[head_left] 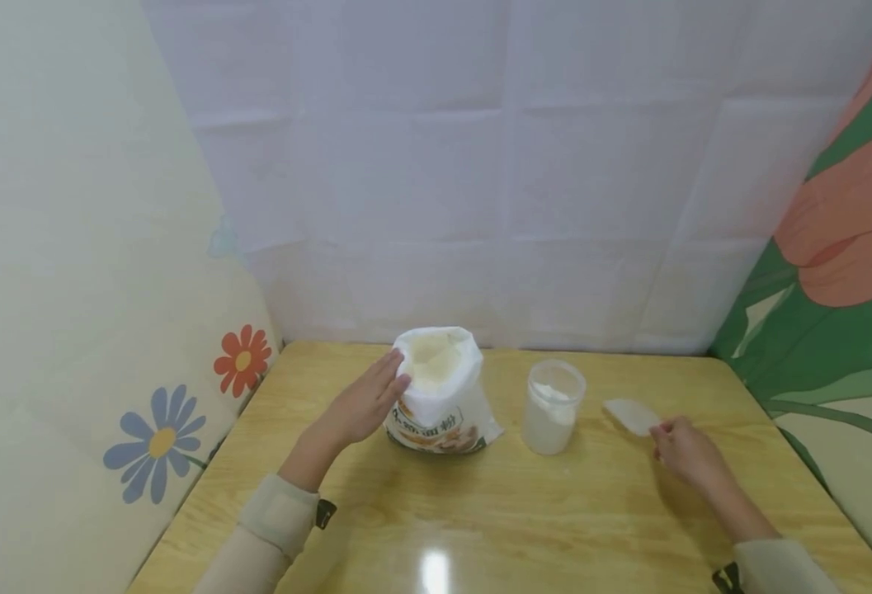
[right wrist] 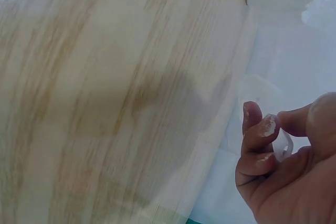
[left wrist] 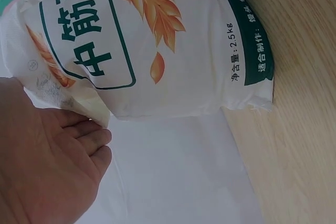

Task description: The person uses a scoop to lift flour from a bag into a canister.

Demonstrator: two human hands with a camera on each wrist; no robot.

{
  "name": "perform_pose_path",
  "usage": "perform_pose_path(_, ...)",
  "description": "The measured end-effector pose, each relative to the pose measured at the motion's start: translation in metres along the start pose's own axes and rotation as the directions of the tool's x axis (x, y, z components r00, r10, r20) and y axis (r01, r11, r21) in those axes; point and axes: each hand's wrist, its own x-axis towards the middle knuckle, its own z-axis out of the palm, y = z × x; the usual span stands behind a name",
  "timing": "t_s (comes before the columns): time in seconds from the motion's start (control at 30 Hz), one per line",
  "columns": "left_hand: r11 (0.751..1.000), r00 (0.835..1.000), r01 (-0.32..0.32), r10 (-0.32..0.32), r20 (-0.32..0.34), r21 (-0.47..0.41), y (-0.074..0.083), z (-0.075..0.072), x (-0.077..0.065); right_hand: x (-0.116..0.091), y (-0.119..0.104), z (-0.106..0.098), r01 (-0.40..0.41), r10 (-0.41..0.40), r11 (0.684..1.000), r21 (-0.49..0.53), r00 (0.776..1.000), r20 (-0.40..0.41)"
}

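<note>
A white flour bag [head_left: 439,412] with printed wheat and dark green lettering stands open-topped on the table, pale flour [head_left: 431,363] showing inside. My left hand [head_left: 365,404] rests against the left side of its rolled-down rim, fingers fairly straight; the left wrist view shows the fingertips [left wrist: 102,142] at the bag's upper edge. To the right, a clear jar [head_left: 549,429] without a lid holds white flour. My right hand [head_left: 688,450] pinches the handle of a translucent white scoop [head_left: 632,417], which is held out right of the jar. White powder clings to the fingers [right wrist: 268,125].
The light wood table [head_left: 480,520] meets a creased white cloth backdrop [head_left: 480,206] behind the bag and jar. Flower-painted panels flank it, one on the left [head_left: 72,289] and a green-leafed one on the right [head_left: 844,330].
</note>
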Motion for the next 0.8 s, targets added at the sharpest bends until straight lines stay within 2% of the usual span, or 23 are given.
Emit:
perform_pose_path(0.27, 0.999, 1.000, 0.000, 0.000, 0.009, -0.037, -0.001, 0.000, -0.003, -0.003, -0.001, 0.008, -0.047, 0.048, 0.998, -0.032, 0.998, 0.049)
perform_pose_path(0.53, 0.996, 1.000, 0.001, -0.002, -0.009, -0.089, -0.003, -0.001, -0.004, -0.006, -0.008, 0.013, -0.110, 0.113, 0.993, -0.046, 0.990, 0.079)
perform_pose_path(0.8, 0.992, 1.000, -0.013, 0.010, -0.024, -0.122, -0.004, 0.000, -0.005, -0.010, -0.013, 0.016, -0.119, 0.128, 0.990, -0.081, 0.986, 0.108)
